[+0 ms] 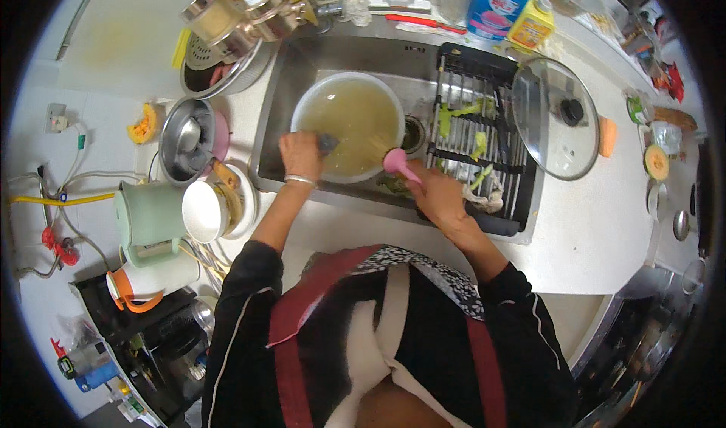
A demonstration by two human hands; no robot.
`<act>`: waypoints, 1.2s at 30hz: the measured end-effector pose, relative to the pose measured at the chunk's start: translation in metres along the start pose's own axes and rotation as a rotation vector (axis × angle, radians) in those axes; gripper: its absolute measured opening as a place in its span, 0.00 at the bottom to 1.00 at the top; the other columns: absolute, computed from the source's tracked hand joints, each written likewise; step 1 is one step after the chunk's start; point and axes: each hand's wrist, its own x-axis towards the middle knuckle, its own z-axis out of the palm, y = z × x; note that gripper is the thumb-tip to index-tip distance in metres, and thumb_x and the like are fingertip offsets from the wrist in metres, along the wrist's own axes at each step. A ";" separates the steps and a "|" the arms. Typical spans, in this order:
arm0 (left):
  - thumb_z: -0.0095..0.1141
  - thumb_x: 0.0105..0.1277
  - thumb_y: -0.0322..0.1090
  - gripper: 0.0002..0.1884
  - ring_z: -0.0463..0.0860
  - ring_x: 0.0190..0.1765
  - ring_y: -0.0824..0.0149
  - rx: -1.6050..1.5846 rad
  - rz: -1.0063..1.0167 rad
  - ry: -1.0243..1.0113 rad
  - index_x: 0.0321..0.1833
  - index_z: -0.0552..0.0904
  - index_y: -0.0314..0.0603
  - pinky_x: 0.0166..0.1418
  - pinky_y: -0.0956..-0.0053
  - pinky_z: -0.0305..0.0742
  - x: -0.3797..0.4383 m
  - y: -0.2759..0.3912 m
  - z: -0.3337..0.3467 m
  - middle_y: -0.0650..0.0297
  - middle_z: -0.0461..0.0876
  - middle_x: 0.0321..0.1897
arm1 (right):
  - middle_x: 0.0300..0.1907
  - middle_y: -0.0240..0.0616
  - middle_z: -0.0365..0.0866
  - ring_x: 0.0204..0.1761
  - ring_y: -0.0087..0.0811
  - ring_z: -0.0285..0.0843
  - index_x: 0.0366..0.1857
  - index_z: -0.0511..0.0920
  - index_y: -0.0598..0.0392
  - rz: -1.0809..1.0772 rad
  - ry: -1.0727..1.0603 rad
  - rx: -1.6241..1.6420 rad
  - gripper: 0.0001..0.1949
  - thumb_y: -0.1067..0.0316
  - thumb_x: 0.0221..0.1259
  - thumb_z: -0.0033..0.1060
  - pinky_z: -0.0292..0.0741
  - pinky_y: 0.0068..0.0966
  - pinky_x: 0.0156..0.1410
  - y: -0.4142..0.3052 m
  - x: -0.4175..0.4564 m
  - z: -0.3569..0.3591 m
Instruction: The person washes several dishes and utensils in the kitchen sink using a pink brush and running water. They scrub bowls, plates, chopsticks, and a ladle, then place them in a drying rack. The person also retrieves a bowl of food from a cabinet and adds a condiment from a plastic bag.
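Observation:
A round white basin (391,94) of cloudy yellowish water stands in the stainless steel sink (276,96). My left hand (302,153) is closed at the basin's left rim, with a small dark grey object (327,143) beside its fingers; what that object is, I cannot tell. In my right hand (442,198) is a pink-handled scrubbing brush (397,161). Its pale bristles reach over the basin's right rim into the water. To the right of the basin, a metal draining rack (507,169) bears several green vegetable scraps (481,144).
A glass lid (550,122) leans at the rack's right edge. On the left counter stand a steel bowl (184,136), a white bowl (204,212) and a green kettle (148,215). Behind the sink lie a red-handled knife (422,21) and a blue bottle (497,5).

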 end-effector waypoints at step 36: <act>0.57 0.55 0.31 0.10 0.74 0.25 0.75 -1.318 -0.603 -0.462 0.37 0.71 0.41 0.29 0.83 0.72 -0.017 0.067 -0.053 0.67 0.75 0.24 | 0.23 0.45 0.76 0.27 0.45 0.75 0.37 0.77 0.47 0.062 0.175 -0.160 0.10 0.63 0.49 0.54 0.71 0.37 0.32 0.086 -0.023 -0.078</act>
